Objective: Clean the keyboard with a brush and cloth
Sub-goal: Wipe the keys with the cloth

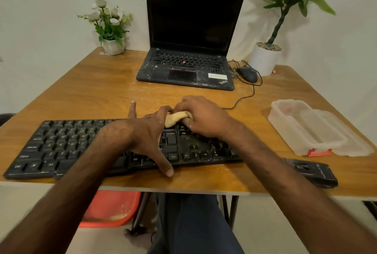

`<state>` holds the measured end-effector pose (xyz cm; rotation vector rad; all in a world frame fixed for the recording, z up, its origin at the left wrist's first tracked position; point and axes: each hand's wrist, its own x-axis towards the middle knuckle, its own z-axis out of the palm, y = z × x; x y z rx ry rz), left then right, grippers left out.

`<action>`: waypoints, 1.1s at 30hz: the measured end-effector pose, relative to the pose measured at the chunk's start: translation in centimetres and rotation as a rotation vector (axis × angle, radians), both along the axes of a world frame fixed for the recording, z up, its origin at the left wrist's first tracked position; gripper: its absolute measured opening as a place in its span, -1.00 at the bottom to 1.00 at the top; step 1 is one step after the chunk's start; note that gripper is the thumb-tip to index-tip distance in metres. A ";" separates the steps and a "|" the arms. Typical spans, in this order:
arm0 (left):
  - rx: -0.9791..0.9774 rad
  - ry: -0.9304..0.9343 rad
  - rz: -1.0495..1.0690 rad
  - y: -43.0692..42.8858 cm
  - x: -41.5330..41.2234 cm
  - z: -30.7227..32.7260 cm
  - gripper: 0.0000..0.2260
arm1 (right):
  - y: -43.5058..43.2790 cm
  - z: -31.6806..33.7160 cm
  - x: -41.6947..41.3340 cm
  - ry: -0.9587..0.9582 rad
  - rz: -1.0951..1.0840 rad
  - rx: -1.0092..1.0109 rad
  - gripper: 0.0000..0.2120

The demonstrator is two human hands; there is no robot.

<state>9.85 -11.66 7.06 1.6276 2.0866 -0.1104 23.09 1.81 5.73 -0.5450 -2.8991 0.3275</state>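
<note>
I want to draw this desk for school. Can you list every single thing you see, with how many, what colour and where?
table: one, brown wood, under everything
keyboard: one, black, front of the table
cloth: one, tan, bunched at the keyboard's far edge
laptop: one, black, open, screen dark, back middle
mouse: one, black, corded, right of the laptop
flower pot: one, white with white flowers, back left
plant pot: one, white with a green plant, back right
box: one, clear plastic with a red clasp, right side
flat thing: one, black, front right edge; cannot tell what it is
seat: one, red, below the table
left hand: spread across the keyboard
right hand: grips the cloth
</note>
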 end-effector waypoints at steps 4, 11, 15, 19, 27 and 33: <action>0.007 -0.036 0.009 -0.2 -0.5 -0.2 0.33 | 1.0 1.3 0.7 -0.128 0.051 0.064 -0.64; 0.019 -0.042 -0.006 0.0 -0.6 -0.5 0.33 | 1.6 3.0 3.4 -0.223 -0.051 0.141 -0.63; -0.045 0.055 -0.003 0.3 0.3 -0.1 0.32 | -1.7 1.3 1.1 -0.069 0.004 0.099 -0.65; -0.132 0.196 0.003 0.9 1.2 0.3 0.32 | -1.5 1.9 2.2 -0.112 -0.065 0.231 -0.63; -0.153 0.231 -0.039 1.0 1.3 0.3 0.31 | -5.1 0.3 6.3 -0.038 -0.049 0.246 -0.61; -0.167 0.244 -0.030 1.0 1.5 0.5 0.30 | -2.7 0.0 6.1 0.034 -0.188 0.332 -0.64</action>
